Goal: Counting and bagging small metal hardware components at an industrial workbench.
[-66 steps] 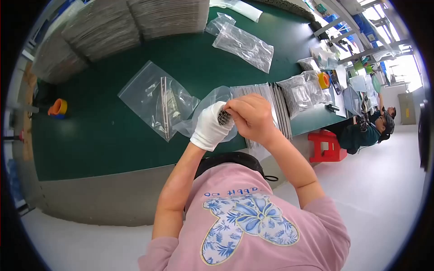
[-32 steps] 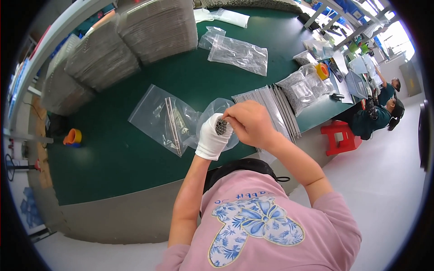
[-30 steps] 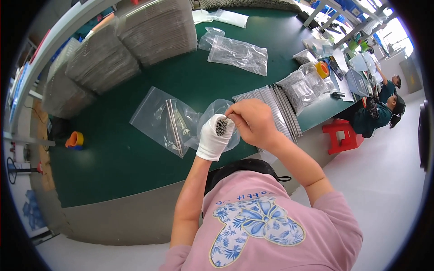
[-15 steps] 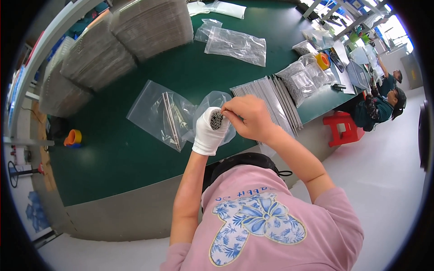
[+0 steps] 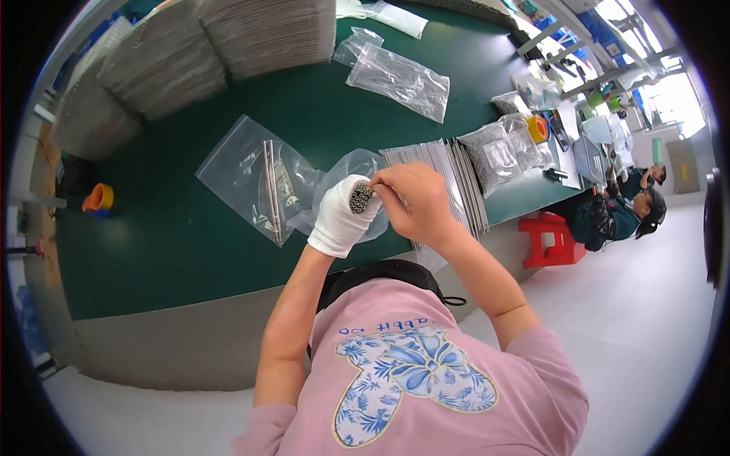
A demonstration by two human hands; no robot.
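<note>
My left hand (image 5: 334, 220), in a white glove, is closed around a bundle of thin metal tubes (image 5: 360, 199). Their round open ends face up toward me. The bare right hand (image 5: 417, 204) has thumb and forefinger pinched at the bundle's right edge; whatever sits between the fingertips is too small to name. Behind the glove spreads a clear plastic bag (image 5: 351, 164). Left of it, another clear bag (image 5: 232, 163) lies flat with a few long thin rods (image 5: 270, 186) on or in it. Just beyond my right hand, many long metal tubes (image 5: 458, 169) lie side by side.
Stacked translucent trays (image 5: 274, 38) stand at the far left of the green table (image 5: 167, 251). Tape rolls (image 5: 97, 199) sit at the left edge. Bags of small grey parts (image 5: 494, 152) and flat empty bags (image 5: 399, 80) lie beyond. Co-workers (image 5: 616, 216) sit right, by a red stool (image 5: 549, 242).
The view has shifted slightly, so the table and both hands sit a little differently in it. Both hands keep their hold at the tube bundle, with the right fingertips still at its edge.
</note>
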